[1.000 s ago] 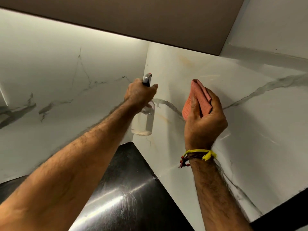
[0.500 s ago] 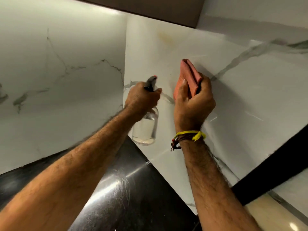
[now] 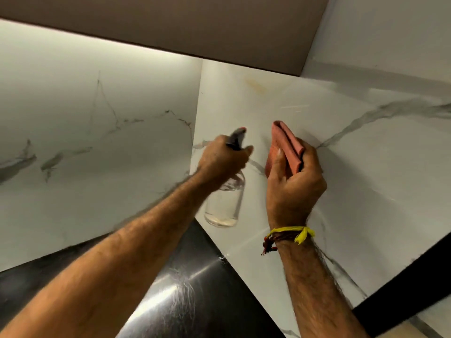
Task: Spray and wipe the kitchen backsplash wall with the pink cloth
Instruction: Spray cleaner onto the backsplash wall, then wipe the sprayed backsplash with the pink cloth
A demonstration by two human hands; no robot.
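The left hand [image 3: 223, 158] grips a clear plastic spray bottle [image 3: 225, 203] aimed at the white marble backsplash wall [image 3: 366, 167]; the right hand [image 3: 294, 189] holds the folded pink cloth [image 3: 284, 146] beside it. Spraying seems underway; wiping with the cloth likely follows.

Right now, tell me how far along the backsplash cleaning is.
Done: nothing shows as finished; no wet streaks are clear on the backsplash wall. In hand: the left hand grips the spray bottle, nozzle toward the corner, and the right hand holds the folded pink cloth up at the wall. Left: a yellowish stain under the cabinet remains, plus most of the wiping.
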